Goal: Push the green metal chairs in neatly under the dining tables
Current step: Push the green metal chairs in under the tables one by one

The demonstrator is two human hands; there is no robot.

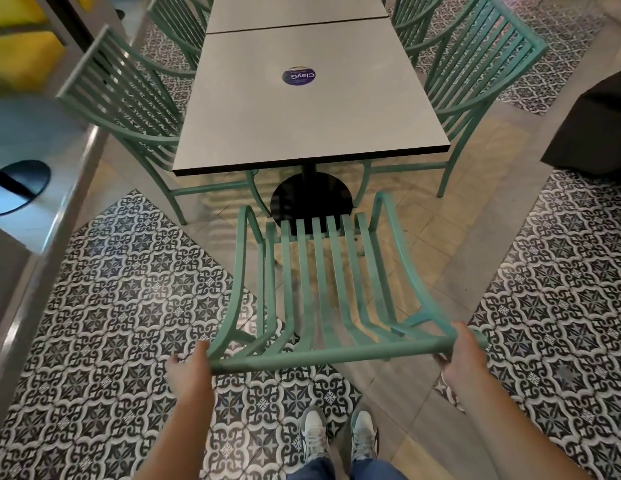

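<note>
At table end, green chair (323, 289) sits short of the table (302, 109), front near its black base (311, 199). Left hand (189, 370) & right hand (458, 355) grip top rail ends. Risk: uneven push skews it, legs could hit the base.

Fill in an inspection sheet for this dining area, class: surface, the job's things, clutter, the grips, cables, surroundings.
Surface: grey table, bare apart from a round sticker.
Job's things: near chair at the table's end, seat not yet under it; left chair and right chair at its sides.
Clutter: nothing seen.
Grips: left hand and right hand each hold the near chair's top rail.
Cables: nothing seen.
Surroundings: patterned tile floor; dark table base.
</note>
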